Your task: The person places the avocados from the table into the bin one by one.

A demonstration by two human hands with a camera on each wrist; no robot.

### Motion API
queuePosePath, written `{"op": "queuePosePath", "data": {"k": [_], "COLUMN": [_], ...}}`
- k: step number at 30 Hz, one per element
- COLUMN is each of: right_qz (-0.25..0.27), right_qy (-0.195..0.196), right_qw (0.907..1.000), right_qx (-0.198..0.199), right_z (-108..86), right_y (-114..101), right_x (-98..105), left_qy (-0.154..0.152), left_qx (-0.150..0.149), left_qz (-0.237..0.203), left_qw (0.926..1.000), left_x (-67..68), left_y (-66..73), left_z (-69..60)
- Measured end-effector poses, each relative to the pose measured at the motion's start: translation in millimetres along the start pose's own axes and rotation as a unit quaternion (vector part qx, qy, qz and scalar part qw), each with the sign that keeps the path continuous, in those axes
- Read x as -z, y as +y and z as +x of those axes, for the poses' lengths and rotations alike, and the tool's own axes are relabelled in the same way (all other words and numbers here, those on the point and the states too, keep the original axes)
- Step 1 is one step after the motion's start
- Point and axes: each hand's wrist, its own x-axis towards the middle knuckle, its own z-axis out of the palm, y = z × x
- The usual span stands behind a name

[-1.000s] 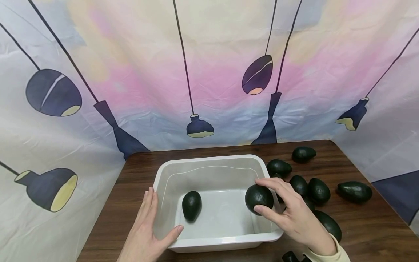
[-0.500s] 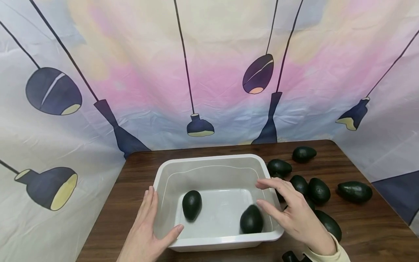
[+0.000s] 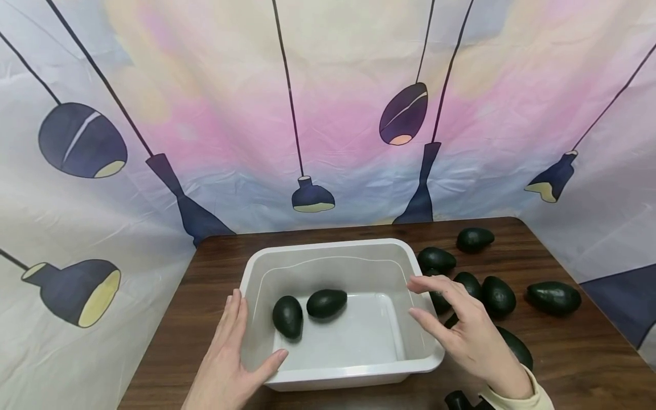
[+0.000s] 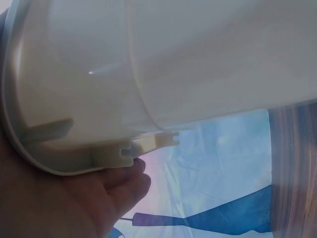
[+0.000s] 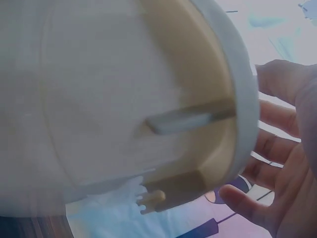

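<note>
A white plastic tub (image 3: 359,373) stands on the table, with two dark green avocados inside. One avocado (image 3: 288,318) lies toward the tub's left wall, and the other avocado (image 3: 326,303) is just right of it. My left hand (image 3: 233,359) rests along the tub's left rim, fingers straight and thumb over the front corner. My right hand (image 3: 468,330) hovers by the right rim, thumb and fingers spread with nothing between them. In the right wrist view the fingers (image 5: 277,148) appear beside the tub's rim; whether they touch it I cannot tell.
Several more avocados (image 3: 498,297) lie on the brown wooden table (image 3: 574,353) to the right of the tub, some partly behind my right hand. A small black object (image 3: 458,400) sits at the front edge by my sleeve. A printed cloth (image 3: 348,114) hangs behind the table.
My right hand has let go of an avocado, which dropped into the tub and rolled left beside the other one. That one has shifted slightly left. The left hand has stayed put.
</note>
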Motion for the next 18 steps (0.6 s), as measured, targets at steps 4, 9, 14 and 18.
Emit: {"op": "queuePosePath", "data": {"k": [4,9,14,18], "right_qz": [-0.001,-0.017,-0.043,-0.088], "right_qy": [0.02,0.056,0.089,0.111], "right_qw": [0.9998,0.9983,0.9928,0.9803], "right_qx": [0.009,0.002,-0.069,-0.137], "right_z": [-1.9,-6.9,-18.0,-33.3], "right_y": [3,11,23,37], "right_x": [5,17,34,42], "left_qy": [-0.002,0.001,0.006,0.015], "left_qx": [0.0,-0.002,-0.005,-0.01], "left_qz": [-0.002,-0.004,-0.003,-0.002], "left_qw": [1.0,1.0,1.0,0.9998], "left_x": [0.1,-0.3,-1.0,-2.4], "left_y": [0.0,0.4,-0.3,-1.6], "left_z": [-0.1,0.4,0.5,-0.2]}}
